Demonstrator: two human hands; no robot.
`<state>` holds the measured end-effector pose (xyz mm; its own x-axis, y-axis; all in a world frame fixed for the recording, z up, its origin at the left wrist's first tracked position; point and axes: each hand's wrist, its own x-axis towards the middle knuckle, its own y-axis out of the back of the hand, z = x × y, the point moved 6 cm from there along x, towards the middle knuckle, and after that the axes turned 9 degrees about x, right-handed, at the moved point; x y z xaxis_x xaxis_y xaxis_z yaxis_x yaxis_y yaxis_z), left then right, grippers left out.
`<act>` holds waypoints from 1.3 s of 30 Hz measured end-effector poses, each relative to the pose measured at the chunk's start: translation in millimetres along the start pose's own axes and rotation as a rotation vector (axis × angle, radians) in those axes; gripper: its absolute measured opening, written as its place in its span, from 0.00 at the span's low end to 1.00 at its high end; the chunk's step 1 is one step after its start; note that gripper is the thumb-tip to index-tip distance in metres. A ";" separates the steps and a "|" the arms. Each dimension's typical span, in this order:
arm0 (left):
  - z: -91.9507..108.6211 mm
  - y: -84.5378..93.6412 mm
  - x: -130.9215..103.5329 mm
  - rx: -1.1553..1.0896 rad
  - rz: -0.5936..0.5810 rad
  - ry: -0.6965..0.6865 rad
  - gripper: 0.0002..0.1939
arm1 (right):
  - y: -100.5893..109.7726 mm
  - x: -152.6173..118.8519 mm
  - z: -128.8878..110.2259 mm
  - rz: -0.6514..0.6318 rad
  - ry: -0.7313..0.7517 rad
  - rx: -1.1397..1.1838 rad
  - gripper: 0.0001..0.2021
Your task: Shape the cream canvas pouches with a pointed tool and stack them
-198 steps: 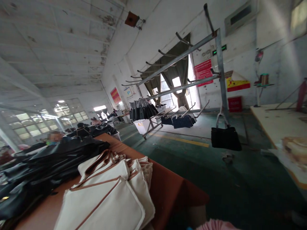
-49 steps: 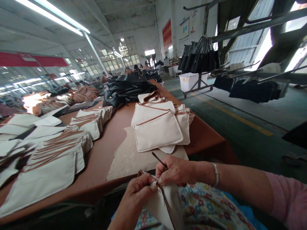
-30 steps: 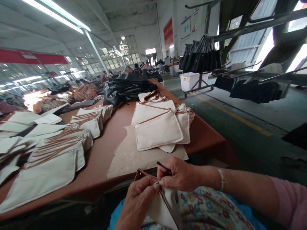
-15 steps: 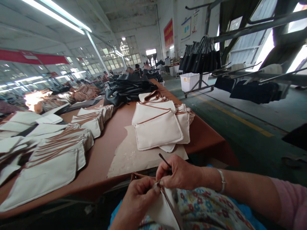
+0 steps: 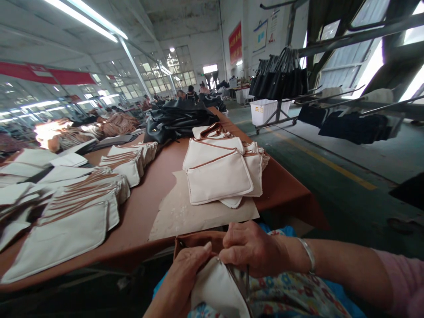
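Observation:
A cream pouch point(image 5: 215, 287) with brown trim lies on my lap, over a flowered cloth point(image 5: 288, 291). My left hand point(image 5: 185, 269) grips its left side, with the thumb up near the top corner. My right hand point(image 5: 253, 247), a bangle at its wrist, is closed in a pinch at the pouch's top edge by the dark opening line. A thin dark tool point(image 5: 247, 282) points down below the right hand; its upper end is hidden by the fingers. Behind both hands a brown leather flap point(image 5: 202, 239) stands up, seemingly part of the pouch.
Ahead, a brown-covered table point(image 5: 145, 194) carries a pile of cream pouches point(image 5: 218, 176) on a paper sheet point(image 5: 175, 221). More cream pouches point(image 5: 76, 234) lie in rows at left. Black leather pieces point(image 5: 182, 117) are heaped behind. A rack with black bags point(image 5: 278, 84) stands right.
My right hand has turned, so the dark tool that stuck up now points down. The left thumb has lifted off the corner, and more of the brown flap shows.

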<state>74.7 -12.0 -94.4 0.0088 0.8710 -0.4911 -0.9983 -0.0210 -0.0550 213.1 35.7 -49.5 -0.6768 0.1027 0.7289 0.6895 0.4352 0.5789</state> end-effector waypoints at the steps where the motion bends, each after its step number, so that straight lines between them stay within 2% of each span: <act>1: -1.8 -2.1 0.1 -0.027 -0.031 0.026 0.22 | -1.0 -2.1 -0.5 -0.011 0.018 -0.028 0.08; 3: -5.6 -3.9 0.5 -0.046 -0.070 0.064 0.23 | -2.7 -5.9 0.0 -0.028 0.036 -0.053 0.07; 9: -4.1 -2.3 -3.5 0.081 -0.061 0.019 0.22 | -5.7 -8.7 -0.3 -0.057 0.053 -0.090 0.05; 13: 3.7 -0.7 -7.0 0.243 -0.045 -0.037 0.23 | 0.3 -4.6 -0.7 0.003 -0.002 0.067 0.05; 15: 8.3 0.1 -8.3 0.351 -0.072 -0.063 0.24 | 5.7 -3.1 5.0 0.048 -0.121 0.264 0.08; 18: 15.0 1.4 -11.0 0.512 -0.121 -0.092 0.24 | 5.4 -4.2 20.8 0.021 -0.438 0.611 0.19; 21: 22.2 3.2 -14.4 0.609 -0.103 -0.131 0.24 | 1.0 -5.6 32.5 -0.007 -0.748 0.888 0.15; 23: 25.9 2.4 -16.4 0.656 -0.092 -0.146 0.24 | -1.0 -3.6 35.9 -0.032 -0.873 0.980 0.17; 27: 31.2 -0.6 -18.3 0.769 -0.085 -0.162 0.24 | -4.6 -2.8 39.2 -0.186 -1.039 1.015 0.16; 30: 32.7 -0.5 -18.3 0.767 -0.087 -0.157 0.25 | -4.1 -6.4 40.7 -0.276 -1.118 1.042 0.13; 34: 28.1 2.6 -16.3 0.673 -0.113 -0.098 0.25 | 0.0 -7.5 42.2 -0.260 -1.133 1.043 0.10; 39: 25.4 3.9 -11.1 0.653 -0.109 -0.104 0.24 | 0.5 -9.8 44.1 -0.185 -1.159 0.951 0.11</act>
<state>69.1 -9.2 -67.0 0.1382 0.8950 -0.4241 -0.8226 0.3422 0.4541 208.7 74.3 -72.5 -0.8687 0.4141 -0.2718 0.4631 0.8737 -0.1487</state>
